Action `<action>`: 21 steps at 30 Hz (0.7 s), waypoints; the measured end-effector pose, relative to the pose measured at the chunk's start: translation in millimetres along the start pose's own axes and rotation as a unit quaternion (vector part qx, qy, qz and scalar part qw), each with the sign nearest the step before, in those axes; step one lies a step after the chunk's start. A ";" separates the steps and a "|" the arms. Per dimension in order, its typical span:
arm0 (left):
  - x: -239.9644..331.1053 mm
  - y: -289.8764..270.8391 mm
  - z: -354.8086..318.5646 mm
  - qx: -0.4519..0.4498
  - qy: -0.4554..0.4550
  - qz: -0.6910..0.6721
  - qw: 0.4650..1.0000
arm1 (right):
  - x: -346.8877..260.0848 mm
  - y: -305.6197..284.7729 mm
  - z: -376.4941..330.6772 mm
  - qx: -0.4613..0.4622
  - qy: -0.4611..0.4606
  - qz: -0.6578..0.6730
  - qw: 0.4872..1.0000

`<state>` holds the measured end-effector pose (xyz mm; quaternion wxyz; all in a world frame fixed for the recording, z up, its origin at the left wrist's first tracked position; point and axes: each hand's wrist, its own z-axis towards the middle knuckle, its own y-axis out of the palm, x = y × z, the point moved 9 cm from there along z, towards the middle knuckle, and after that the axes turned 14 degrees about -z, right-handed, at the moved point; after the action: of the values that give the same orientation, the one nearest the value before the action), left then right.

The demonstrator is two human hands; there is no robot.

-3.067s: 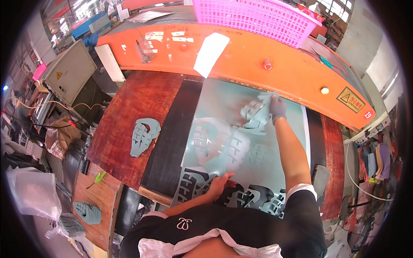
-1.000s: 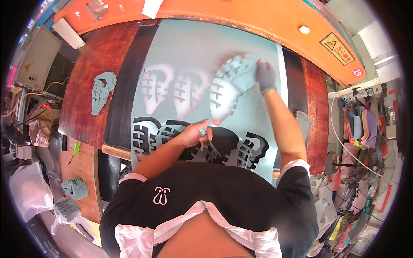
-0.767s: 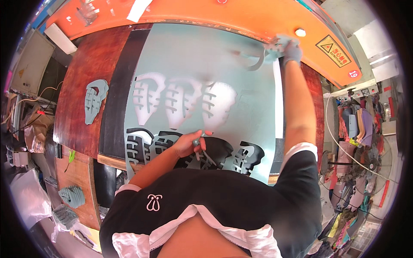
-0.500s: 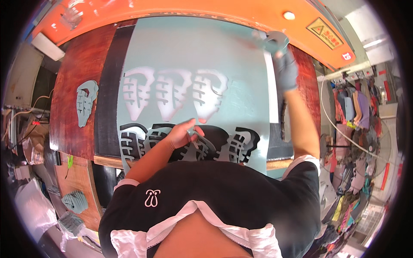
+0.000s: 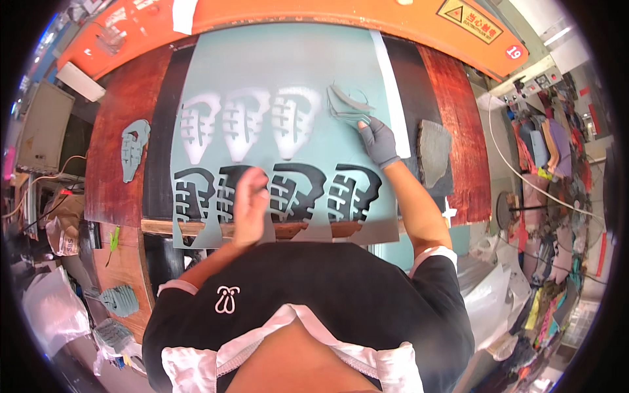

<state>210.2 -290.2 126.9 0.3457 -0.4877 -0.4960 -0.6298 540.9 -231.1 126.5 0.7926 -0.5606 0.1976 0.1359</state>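
A wide grey-green sheet (image 5: pixel 288 56) lies over the board in front of me, with rows of shoe-upper-shaped cut-outs. At its right side, my right hand (image 5: pixel 380 143), in a grey fingerless glove, grips a curved grey-green frame with thin edges (image 5: pixel 350 105), tilted over the sheet. Blur hides its exact kind. My left hand (image 5: pixel 250 204) is raised over the near row of cut-outs, fingers stretched out and somewhat blurred. Nothing shows in it. Dark board shows through the near cut-outs (image 5: pixel 298 190); three pale shapes (image 5: pixel 287 121) lie beyond them.
An orange machine beam (image 5: pixel 275 12) spans the far side. Grey-green cut pieces (image 5: pixel 134 150) rest on the red board at left, and a grey slab (image 5: pixel 434 154) lies at right. More stacked pieces (image 5: pixel 120 300) sit on a side board. Coloured scraps (image 5: pixel 550 170) hang at far right.
My right hand has come down and left from the far right corner with the frame. The strip my left hand held is gone from it, and that hand has moved left. The sheet sits differently.
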 end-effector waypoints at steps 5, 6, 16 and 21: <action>-130.0 88.3 3.0 0.027 -0.394 -0.314 0.863 | 14.6 -11.2 -2.8 0.034 0.022 0.113 0.993; -145.6 102.9 8.1 0.016 -0.431 -0.332 0.839 | 11.3 -13.2 -6.8 0.047 -0.001 0.151 0.987; -142.0 156.2 44.7 -0.081 -0.392 -0.361 0.842 | -29.1 -14.4 -39.7 -0.058 -0.242 -0.019 0.968; -142.6 165.1 48.4 -0.124 -0.386 -0.458 0.791 | -35.1 -9.9 -26.5 -0.132 -0.279 -0.056 0.949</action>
<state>415.8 -295.0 39.5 -0.2671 -0.4441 -0.6714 -0.5298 509.9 -259.2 143.3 0.7410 -0.6105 -0.0830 0.2671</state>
